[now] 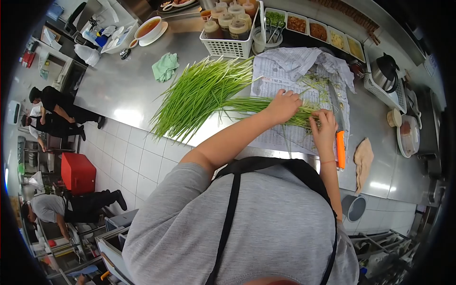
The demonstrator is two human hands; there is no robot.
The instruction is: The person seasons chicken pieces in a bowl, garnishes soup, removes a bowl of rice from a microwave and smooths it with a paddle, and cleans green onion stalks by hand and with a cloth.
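Note:
My left hand is curled over a bundle of green chives lying across newspaper on the steel counter. At the bundle's root end, my right hand has its fingers bent onto the stems. A larger heap of chives rests to the left. Just right of my right hand lies a knife with an orange handle, its blade on the paper. Root scraps and trimmings are scattered on the newspaper above my hands.
A white basket of sauce bottles and trays of chopped toppings line the back. A green cloth lies left, a tan cloth right. Several people work at far left near a red box.

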